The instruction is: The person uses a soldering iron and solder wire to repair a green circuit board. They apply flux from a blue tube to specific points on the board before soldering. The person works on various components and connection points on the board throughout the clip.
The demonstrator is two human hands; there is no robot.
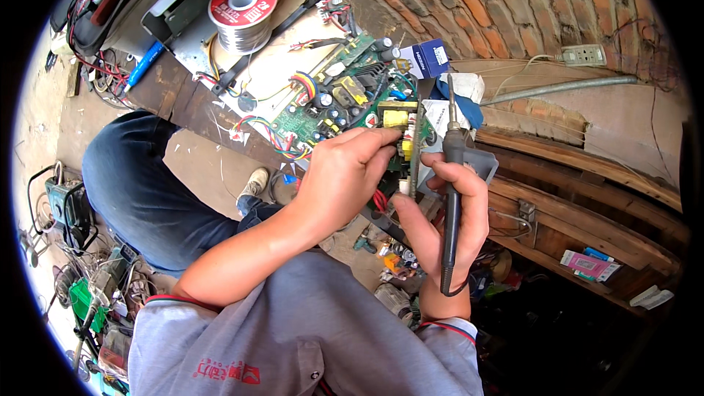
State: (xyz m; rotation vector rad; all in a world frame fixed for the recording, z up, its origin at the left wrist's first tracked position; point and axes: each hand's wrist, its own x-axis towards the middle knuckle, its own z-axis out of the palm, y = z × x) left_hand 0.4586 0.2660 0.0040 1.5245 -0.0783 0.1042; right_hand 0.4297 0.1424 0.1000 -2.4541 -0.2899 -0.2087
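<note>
Landmark: large green circuit board (298,120), lying flat on the bench, crowded with capacitors, heat sinks and coils. A narrow upright circuit board (416,148), seen nearly edge-on with yellow-wrapped transformers on its left face, stands at the right end of the landmark; whether the two touch cannot be told. Left hand (343,174), just on the near side of the landmark: fingers bunched, thumb and forefinger almost closed together at the transformers of the upright circuit board; cannot tell if a small part is pinched there. Right hand (458,209), to the right of the landmark: partly closed, thumb and a fingertip at the lower part of the upright circuit board, with a soldering iron (452,216) held along the hand, black handle, metal tip pointing away from the wearer, clear of both boards. Beyond the landmark, to the left: spool of solder wire (242,19), red label, upright. Farther left of it: blue pen (144,64). At the landmark's far right corner: blue-and-white box (426,59). Beyond everything on the landmark's far side: brick wall (477,0), with a white power outlet (584,55) well to the right.
</note>
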